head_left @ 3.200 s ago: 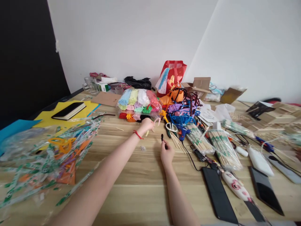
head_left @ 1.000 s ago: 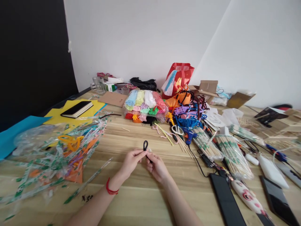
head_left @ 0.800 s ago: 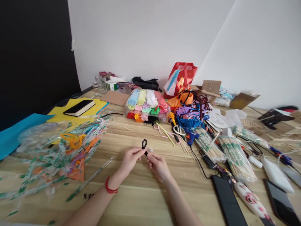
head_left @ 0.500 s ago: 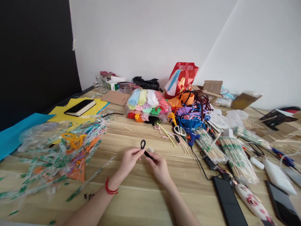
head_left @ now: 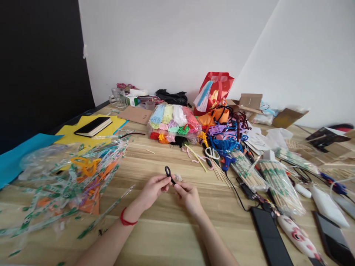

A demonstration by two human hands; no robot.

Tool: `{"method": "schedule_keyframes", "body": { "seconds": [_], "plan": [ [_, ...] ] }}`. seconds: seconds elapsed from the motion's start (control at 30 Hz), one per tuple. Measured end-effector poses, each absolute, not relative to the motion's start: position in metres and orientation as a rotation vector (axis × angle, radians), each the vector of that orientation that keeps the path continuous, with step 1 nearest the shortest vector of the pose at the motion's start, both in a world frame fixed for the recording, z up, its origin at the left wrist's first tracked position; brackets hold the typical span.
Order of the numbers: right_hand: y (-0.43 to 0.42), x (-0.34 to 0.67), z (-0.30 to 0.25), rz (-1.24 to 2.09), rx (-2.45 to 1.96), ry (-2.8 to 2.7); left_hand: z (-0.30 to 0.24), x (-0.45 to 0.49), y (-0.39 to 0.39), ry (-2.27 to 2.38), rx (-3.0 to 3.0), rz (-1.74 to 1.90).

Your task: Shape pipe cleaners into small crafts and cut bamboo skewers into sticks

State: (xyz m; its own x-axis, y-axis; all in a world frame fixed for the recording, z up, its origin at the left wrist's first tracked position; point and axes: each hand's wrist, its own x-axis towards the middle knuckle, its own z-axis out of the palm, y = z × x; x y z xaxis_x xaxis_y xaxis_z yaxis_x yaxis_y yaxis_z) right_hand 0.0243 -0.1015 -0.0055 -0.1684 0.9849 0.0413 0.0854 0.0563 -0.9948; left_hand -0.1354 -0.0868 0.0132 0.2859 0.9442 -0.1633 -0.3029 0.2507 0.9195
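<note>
A black pipe cleaner (head_left: pixel 168 171), bent into a small upright loop, is held between my two hands above the wooden table. My left hand (head_left: pixel 154 191) pinches it at the base of the loop with thumb and forefinger. On the other side, my right hand (head_left: pixel 190 198) grips the lower end between thumb and fingers; that end is partly hidden. Just behind my right fingertips lies a small pale greyish clump (head_left: pixel 178 177) that I cannot make out clearly.
A clear bag of colourful pipe cleaners (head_left: pixel 173 122) lies ahead. Plastic wrappers (head_left: pixel 91 184) spread at left, near a black notebook (head_left: pixel 93 126). To the right are white-handled scissors (head_left: pixel 212 153), a blue glue gun (head_left: pixel 227 161), bagged wooden sticks (head_left: pixel 280 184) and a black phone (head_left: pixel 270 236).
The loop has tilted leftward and looks narrower. My right fingers have shifted up the pipe cleaner, closer to my left hand. Both hands still hold it.
</note>
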Motion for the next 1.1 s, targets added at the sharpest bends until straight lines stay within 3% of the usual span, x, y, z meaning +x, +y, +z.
{"method": "schedule_keyframes", "body": {
  "seconds": [0.1, 0.3, 0.7, 0.97, 1.1],
  "plan": [
    [-0.102, 0.022, -0.004, 1.445, -1.131, -1.270, 0.013, -0.134, -0.087, 0.883, 0.953, 1.017],
    [-0.105, 0.019, 0.000, 1.476, -1.128, -1.338, 0.009, -0.134, -0.085, 0.954, 1.062, 1.055],
    [-0.062, 0.106, -0.031, 0.187, -1.754, -1.344, 0.002, -0.156, -0.067, 1.248, 1.307, 1.056],
    [-0.046, 0.119, -0.050, 0.011, -1.968, -1.506, -0.008, -0.161, -0.061, 1.284, 1.313, 1.147],
    [-0.046, 0.092, -0.040, -0.042, -1.678, -1.608, -0.002, -0.159, -0.063, 1.173, 1.078, 1.196]
  ]
}}
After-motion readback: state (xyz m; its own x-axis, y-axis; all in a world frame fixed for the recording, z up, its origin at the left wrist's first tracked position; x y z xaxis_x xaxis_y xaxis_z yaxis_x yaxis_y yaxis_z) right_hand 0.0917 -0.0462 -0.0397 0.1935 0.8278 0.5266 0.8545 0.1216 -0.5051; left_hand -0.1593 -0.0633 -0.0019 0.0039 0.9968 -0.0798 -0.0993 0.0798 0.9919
